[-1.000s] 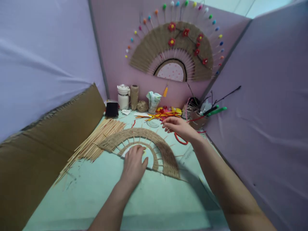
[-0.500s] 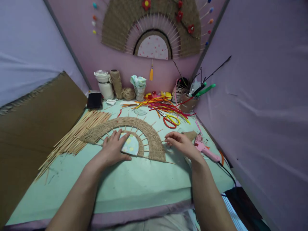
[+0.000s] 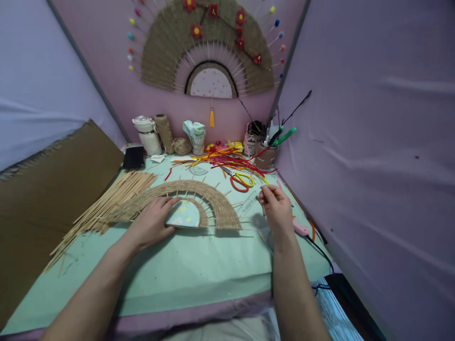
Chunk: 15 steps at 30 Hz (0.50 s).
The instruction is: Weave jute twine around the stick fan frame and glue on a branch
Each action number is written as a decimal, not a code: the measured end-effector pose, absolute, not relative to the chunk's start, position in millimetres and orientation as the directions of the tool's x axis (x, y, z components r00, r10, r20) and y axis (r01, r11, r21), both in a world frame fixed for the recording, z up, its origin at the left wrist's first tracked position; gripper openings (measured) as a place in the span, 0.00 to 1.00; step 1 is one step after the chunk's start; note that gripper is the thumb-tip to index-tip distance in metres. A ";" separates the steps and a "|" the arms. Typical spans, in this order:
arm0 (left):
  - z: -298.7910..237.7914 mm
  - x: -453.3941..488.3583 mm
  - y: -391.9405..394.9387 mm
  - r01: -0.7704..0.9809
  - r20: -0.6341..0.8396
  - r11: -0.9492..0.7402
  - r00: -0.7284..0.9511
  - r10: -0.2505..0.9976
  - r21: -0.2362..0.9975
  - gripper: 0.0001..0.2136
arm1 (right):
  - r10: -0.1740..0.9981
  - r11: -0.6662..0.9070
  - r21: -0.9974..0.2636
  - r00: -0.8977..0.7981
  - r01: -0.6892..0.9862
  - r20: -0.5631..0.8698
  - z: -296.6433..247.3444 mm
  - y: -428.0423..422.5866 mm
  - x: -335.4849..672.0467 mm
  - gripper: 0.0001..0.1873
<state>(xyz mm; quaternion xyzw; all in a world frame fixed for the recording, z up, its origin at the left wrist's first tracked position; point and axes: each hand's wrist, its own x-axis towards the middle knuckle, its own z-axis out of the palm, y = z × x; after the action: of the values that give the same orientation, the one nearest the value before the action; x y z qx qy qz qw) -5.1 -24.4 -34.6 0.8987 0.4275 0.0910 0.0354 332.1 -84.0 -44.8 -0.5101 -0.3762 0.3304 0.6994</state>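
Observation:
A half-round woven fan (image 3: 216, 203) of twine and thin sticks lies flat on the pale green table (image 3: 199, 274). My left hand (image 3: 151, 222) rests on its left inner part with the fingers spread, holding it down. My right hand (image 3: 276, 208) hovers just right of the fan. Its fingers are pinched together on something thin that I cannot make out. A bundle of loose sticks (image 3: 106, 203) lies left of the fan. Red and yellow scissors (image 3: 241, 181) lie behind my right hand.
A finished fan (image 3: 209, 52) with red flowers hangs on the back wall. Below it stand a white jar (image 3: 146, 135), a twine spool (image 3: 163, 132), a twine ball (image 3: 182, 146), coloured strips (image 3: 227, 163) and a tool cup (image 3: 266, 154). A pink glue gun (image 3: 300, 228) lies at right, cardboard (image 3: 53, 189) at left.
My right hand drew back from the far strips to the fan's right edge, then rose and pinched shut. My left hand slid a little left on the fan. The view tilted down.

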 end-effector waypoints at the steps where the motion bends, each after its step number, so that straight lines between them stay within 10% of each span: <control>1: -32.6 -4.2 -25.5 0.762 0.157 -0.634 0.615 0.773 0.133 0.30 | 0.833 0.276 -0.956 0.522 -0.104 0.184 -44.3 -83.8 332.9 0.13; 9: 30.1 14.9 -32.8 0.715 0.534 -0.638 0.434 0.726 0.286 0.21 | 0.798 0.348 -0.909 0.581 -0.228 0.159 -32.2 -86.2 332.6 0.13; 15: 72.3 58.9 -35.8 0.299 0.685 -0.619 -0.241 0.688 0.726 0.15 | 0.873 0.311 -0.950 0.404 -0.028 0.274 -20.8 -74.1 299.0 0.12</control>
<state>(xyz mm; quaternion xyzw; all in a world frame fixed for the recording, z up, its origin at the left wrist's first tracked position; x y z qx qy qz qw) 58.9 -35.8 72.3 0.5988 0.4117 0.6716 0.1448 299.0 -74.1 -20.8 -0.4855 -0.4352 0.3298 0.6827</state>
